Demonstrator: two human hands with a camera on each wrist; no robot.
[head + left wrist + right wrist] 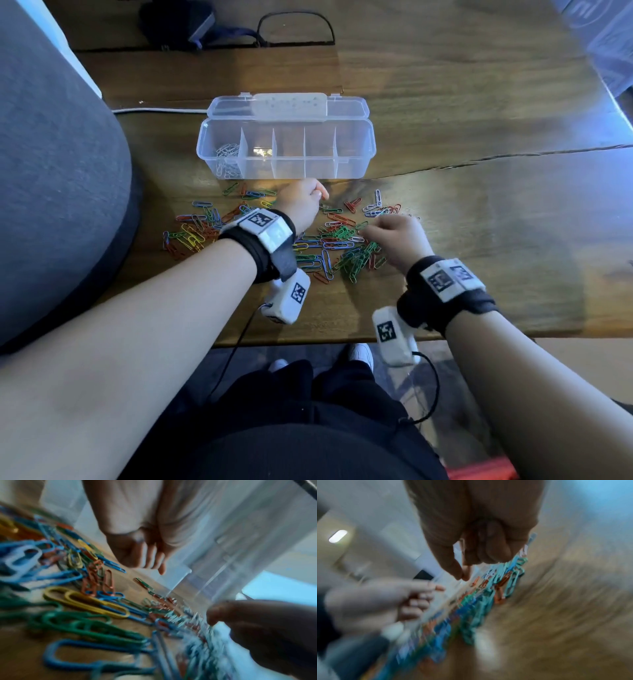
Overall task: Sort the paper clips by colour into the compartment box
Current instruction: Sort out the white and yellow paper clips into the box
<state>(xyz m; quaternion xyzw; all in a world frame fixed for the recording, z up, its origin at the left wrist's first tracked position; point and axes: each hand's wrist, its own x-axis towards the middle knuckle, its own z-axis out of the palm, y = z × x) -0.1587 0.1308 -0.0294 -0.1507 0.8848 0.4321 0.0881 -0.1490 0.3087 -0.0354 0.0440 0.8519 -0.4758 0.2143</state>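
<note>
Here the clips (pixel 329 240) lie scattered on the desk (pixel 479 222) before the box (pixel 286 150), silver ones already in its leftmost bay. Both the left hand (pixel 303 202) and right hand (pixel 397 240) hover curled; any hold is unclear. Best lift one colour singly.

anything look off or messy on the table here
Mostly the expected mess: coloured paper clips lie scattered loose on the wooden table in front of the open box. Only its far-left compartment holds silver clips. A long crack runs across the tabletop.
</note>
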